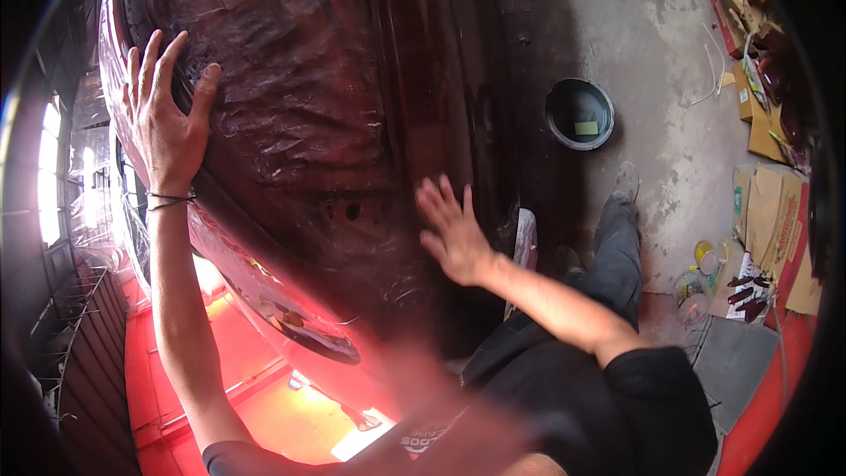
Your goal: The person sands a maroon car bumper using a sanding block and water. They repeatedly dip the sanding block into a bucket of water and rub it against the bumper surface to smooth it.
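A dark red car body (436,70) fills the middle of the view. Wrinkled clear plastic film (282,97) covers a broad area of it. My left hand (163,137) lies with fingers spread at the far left, on the car's curved edge beside the film. My right hand (454,234) is over the near right part of the car, fingers outstretched and slightly blurred. Whether it touches the surface, I cannot tell. Both hands hold nothing. A dark cord circles my left wrist.
On the concrete floor to the right stands a dark bucket (551,110) with a yellow-green block (586,128) inside. Flattened cardboard (771,211), clear plastic containers (692,295) and dark gloves (749,295) lie along the right side. Bright red panels (163,379) show at lower left.
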Motion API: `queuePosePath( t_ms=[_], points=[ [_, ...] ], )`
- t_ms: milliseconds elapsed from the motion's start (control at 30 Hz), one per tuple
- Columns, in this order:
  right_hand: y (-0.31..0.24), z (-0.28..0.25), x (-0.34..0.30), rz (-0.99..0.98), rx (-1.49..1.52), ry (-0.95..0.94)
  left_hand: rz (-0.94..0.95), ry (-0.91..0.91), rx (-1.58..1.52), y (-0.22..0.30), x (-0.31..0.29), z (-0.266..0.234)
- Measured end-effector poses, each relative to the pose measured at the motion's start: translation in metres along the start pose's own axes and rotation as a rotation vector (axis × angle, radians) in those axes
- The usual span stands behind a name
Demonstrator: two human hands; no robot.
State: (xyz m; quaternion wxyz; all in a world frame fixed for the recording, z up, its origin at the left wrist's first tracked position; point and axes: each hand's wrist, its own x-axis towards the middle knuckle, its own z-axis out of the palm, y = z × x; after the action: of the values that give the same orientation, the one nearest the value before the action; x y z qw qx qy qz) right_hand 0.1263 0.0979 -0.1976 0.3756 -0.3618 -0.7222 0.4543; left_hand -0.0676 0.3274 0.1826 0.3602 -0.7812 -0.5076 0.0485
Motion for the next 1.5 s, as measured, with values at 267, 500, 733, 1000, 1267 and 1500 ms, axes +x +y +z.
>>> queuePosePath(
  t_ms=[267,500,733,1000,1267,1500],
  points=[
    [0.067,-0.106,0.259,0.01,-0.004,0.379,-0.008,0.012,-0.047,0.007,0.01,-0.007],
    [-0.01,-0.042,0.106,-0.005,-0.047,0.169,-0.041,-0.024,-0.036,0.009,-0.003,-0.011],
    [0.02,-0.102,0.263,0.038,-0.162,0.37,-0.091,-0.067,-0.096,0.01,-0.002,-0.015],
    [0.037,-0.118,0.286,-0.042,-0.161,0.33,-0.161,-0.198,-0.096,0.016,0.004,-0.024],
    [0.079,-0.168,0.369,0.012,-0.069,0.291,-0.165,-0.275,-0.092,0.015,0.02,-0.023],
    [0.077,-0.16,0.362,-0.035,-0.06,0.321,-0.191,-0.294,-0.077,0.018,0.019,-0.024]
  ],
)
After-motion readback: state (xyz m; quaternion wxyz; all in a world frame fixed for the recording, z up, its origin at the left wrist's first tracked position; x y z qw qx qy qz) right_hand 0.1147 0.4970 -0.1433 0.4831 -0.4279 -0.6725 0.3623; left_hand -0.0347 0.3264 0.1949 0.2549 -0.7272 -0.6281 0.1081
